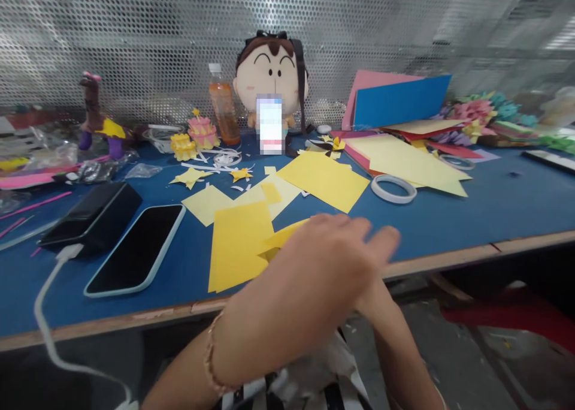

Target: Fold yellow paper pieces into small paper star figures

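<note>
Folded yellow paper (284, 237) — partly hidden

The left hand (326, 257), blurred, reaches across in front of the right hand (369, 295), apparently mostly hidden behind it.

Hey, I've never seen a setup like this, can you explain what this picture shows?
There's no machine, just one person's bare hands. The single picture comes from a camera on their head, looking forward and down. The left hand crosses over the right hand, which is mostly hidden. Folded yellow paper sticks out beside them; the exact grip can't be seen. On the blue table lie yellow sheets, a dark-screened phone and a white ring.
</note>
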Action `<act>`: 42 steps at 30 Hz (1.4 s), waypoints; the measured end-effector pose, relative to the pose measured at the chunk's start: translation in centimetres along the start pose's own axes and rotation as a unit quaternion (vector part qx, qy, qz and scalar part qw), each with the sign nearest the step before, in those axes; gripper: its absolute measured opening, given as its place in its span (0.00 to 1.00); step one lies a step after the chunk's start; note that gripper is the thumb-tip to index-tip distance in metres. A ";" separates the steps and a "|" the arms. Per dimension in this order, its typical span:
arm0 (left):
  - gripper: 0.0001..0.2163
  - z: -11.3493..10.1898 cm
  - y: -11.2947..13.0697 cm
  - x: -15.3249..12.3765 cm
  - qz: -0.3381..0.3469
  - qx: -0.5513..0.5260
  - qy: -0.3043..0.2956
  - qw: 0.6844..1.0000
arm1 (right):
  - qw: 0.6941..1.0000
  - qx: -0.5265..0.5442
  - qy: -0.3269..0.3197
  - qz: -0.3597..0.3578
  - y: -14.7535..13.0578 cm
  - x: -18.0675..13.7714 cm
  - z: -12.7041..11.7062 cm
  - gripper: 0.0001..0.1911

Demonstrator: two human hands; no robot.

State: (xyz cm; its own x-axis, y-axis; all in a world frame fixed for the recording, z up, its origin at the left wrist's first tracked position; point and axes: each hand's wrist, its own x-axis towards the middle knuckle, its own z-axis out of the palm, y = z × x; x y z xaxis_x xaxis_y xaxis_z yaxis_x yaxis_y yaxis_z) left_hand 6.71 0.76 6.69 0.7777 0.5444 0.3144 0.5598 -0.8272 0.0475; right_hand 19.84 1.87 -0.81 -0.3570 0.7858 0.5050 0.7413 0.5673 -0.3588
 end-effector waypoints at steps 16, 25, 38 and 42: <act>0.10 3.1 -5.4 -5.9 -0.183 -0.131 0.167 0.960 | 0.991 0.107 0.060 -0.054 -1.4 0.5 0.0 0.23; 0.11 4.6 -4.9 -7.7 -0.161 -0.137 0.112 0.971 | 0.986 0.006 -0.050 -0.156 -1.5 1.2 0.0 0.15; 0.05 3.9 -5.3 -8.1 -0.198 -0.177 0.036 0.963 | 0.983 0.126 -0.131 0.026 -0.8 1.2 -1.0 0.06; 0.05 4.0 -5.3 -8.0 -0.235 -0.154 0.008 0.960 | 0.971 0.151 -0.164 0.089 -0.8 1.8 -1.0 0.07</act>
State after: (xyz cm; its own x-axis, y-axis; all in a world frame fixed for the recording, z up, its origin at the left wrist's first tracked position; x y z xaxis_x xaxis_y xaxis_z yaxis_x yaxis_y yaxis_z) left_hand -1.36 1.34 0.15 0.4538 0.8674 0.2040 0.7351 -0.4938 0.4644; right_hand 19.13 2.61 1.17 -0.4366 0.8864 0.1542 0.6250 0.4220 -0.6567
